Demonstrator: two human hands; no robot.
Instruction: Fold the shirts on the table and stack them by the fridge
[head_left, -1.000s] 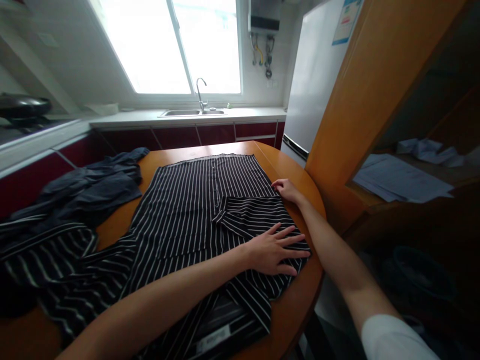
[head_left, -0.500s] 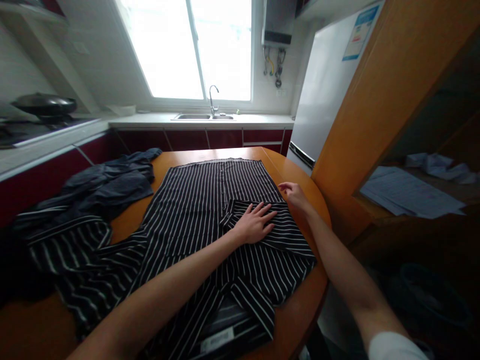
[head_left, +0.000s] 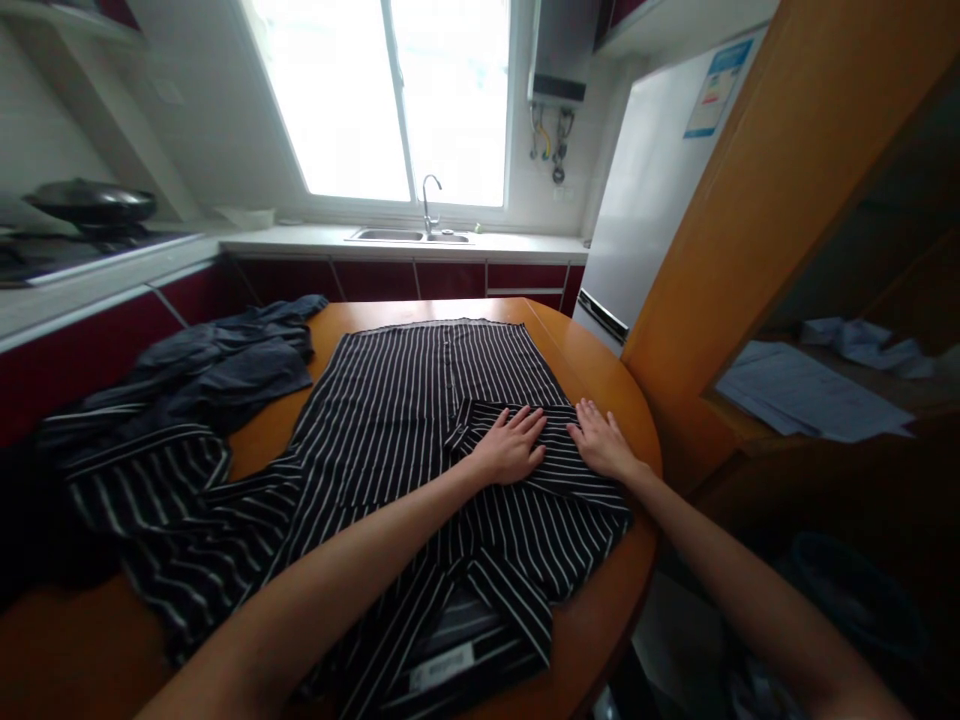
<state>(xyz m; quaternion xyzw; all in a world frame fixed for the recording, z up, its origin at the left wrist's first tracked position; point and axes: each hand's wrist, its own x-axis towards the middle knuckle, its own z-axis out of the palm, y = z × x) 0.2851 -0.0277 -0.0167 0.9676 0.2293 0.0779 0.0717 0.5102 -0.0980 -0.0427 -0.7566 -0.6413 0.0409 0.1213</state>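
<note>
A black shirt with white stripes (head_left: pixel 390 400) lies spread on the round wooden table (head_left: pixel 630 400), its collar toward me and its hem toward the window. Its right-hand sleeve is folded inward across the body, the cuff near the button line. My left hand (head_left: pixel 511 446) rests flat on that sleeve with fingers spread. Beside it, at the shirt's right edge, my right hand (head_left: pixel 602 440) lies flat on the folded sleeve, fingers stretched out. The other sleeve (head_left: pixel 157 490) trails out to the left, rumpled.
Dark crumpled clothing (head_left: pixel 217 360) is heaped on the table's left side. Beyond the table runs a counter with a sink (head_left: pixel 390 236). A pan (head_left: pixel 90 203) sits on the stove at left. A fridge (head_left: pixel 645 190) and a shelf with papers (head_left: pixel 810 390) are on the right.
My right hand has come down from above the table's right edge onto the folded sleeve, and its curled fingers have straightened. My left hand stays flat in place.
</note>
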